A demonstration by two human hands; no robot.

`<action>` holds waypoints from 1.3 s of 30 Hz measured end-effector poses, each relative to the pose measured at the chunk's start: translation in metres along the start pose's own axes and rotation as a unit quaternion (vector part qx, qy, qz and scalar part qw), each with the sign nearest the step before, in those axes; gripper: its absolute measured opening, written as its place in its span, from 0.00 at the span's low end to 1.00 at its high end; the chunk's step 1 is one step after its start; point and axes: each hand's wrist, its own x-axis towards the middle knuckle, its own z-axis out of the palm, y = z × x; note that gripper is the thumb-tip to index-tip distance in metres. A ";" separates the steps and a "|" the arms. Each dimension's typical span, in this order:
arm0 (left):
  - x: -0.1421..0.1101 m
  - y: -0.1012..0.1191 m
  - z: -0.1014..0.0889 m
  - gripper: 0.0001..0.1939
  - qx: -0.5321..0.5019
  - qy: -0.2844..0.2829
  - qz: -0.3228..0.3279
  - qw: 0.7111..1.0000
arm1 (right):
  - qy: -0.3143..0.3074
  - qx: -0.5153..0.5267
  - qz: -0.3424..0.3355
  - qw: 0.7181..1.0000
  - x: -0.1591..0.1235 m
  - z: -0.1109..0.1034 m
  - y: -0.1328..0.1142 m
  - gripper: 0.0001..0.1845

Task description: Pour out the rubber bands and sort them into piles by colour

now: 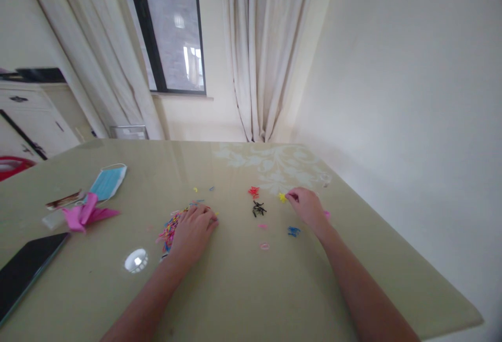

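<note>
My left hand (195, 230) rests palm down over a mixed pile of small coloured rubber bands (169, 231), its fingers stretched out and partly covering it. At the right, my right hand (307, 205) has its thumb and fingertips pinched together at the edge of a little yellow rubber band pile (282, 197). Whatever lies between those fingertips is too small to make out. Sorted heaps sit between the hands: red bands (253, 192), black bands (259, 208) and blue bands (293, 231). A pink band (264, 246) lies singly nearer me. Something pink (327, 214) shows partly behind my right wrist.
On the left of the table (231, 289) lie a blue face mask (110, 182), a pink folded paper shape (87, 214) and a dark phone or tablet (29, 266). A round light reflection shows by my left forearm. A wall (411, 96) runs along the right.
</note>
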 end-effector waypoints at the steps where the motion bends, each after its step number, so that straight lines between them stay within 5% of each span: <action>1: 0.000 0.001 0.000 0.10 0.002 -0.001 0.002 1.000 | -0.002 -0.007 0.002 1.000 0.001 0.004 0.000 0.11; 6: 0.000 0.004 0.003 0.11 0.002 0.021 0.015 1.000 | -0.001 -0.025 0.010 1.000 0.006 0.014 -0.002 0.10; 10: 0.002 0.005 0.004 0.10 -0.125 0.066 0.021 0.990 | 0.018 -0.029 0.016 0.999 0.006 0.009 -0.002 0.11; 16: 0.000 0.018 0.001 0.11 -0.410 0.078 0.021 0.909 | 0.132 0.167 -0.070 0.975 -0.015 0.002 -0.037 0.14; 20: -0.004 0.027 0.001 0.10 -0.498 0.060 0.033 0.865 | 0.082 0.272 -0.148 0.947 -0.036 0.000 -0.079 0.16; 27: -0.011 0.040 0.002 0.07 -0.526 0.070 0.051 0.846 | -0.008 0.371 -0.181 0.911 -0.055 0.005 -0.110 0.19; 39: -0.018 0.046 -0.007 0.05 -0.526 0.102 0.115 0.836 | 0.069 0.426 -0.234 0.871 -0.064 -0.004 -0.116 0.08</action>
